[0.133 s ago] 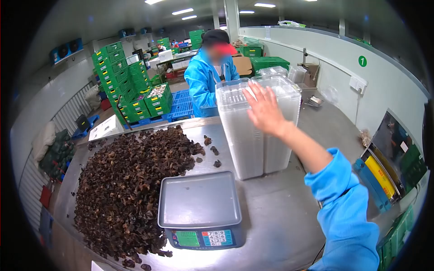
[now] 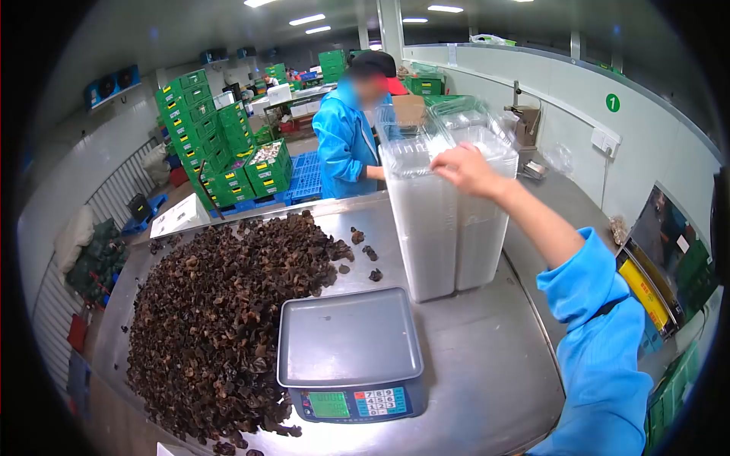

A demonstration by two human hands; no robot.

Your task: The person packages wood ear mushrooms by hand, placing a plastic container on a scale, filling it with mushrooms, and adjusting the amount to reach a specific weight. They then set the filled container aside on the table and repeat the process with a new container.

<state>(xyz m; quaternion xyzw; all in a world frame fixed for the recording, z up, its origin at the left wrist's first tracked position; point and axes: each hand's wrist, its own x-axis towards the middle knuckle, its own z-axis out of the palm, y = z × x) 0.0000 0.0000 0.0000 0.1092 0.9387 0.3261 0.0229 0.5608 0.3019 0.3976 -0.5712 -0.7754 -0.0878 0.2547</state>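
Observation:
My right hand (image 2: pixel 471 171) is at the top of a tall stack of clear plastic containers (image 2: pixel 430 235), its fingers closed on the near rim of the top one. That uppermost clear container (image 2: pixel 464 114) stands up at the back, with its lid side raised. My left hand is out of view. In front of the stack is a digital scale (image 2: pixel 350 338) with a bare grey pan and a lit green display. A large heap of dark brown dried fungus (image 2: pixel 220 319) covers the left part of the steel table (image 2: pixel 487 365).
Across the table stands a co-worker in a blue jacket (image 2: pixel 338 144), one hand near the stack. Green crates (image 2: pixel 186 129) are piled behind at the left, beside a blue pallet (image 2: pixel 306 175). A white wall with a socket (image 2: pixel 604 142) runs along the right.
My right hand has gone from spread fingers over the stack to fingers closed at its near rim. The top container's clear plastic has risen at the back. The co-worker's head has dipped.

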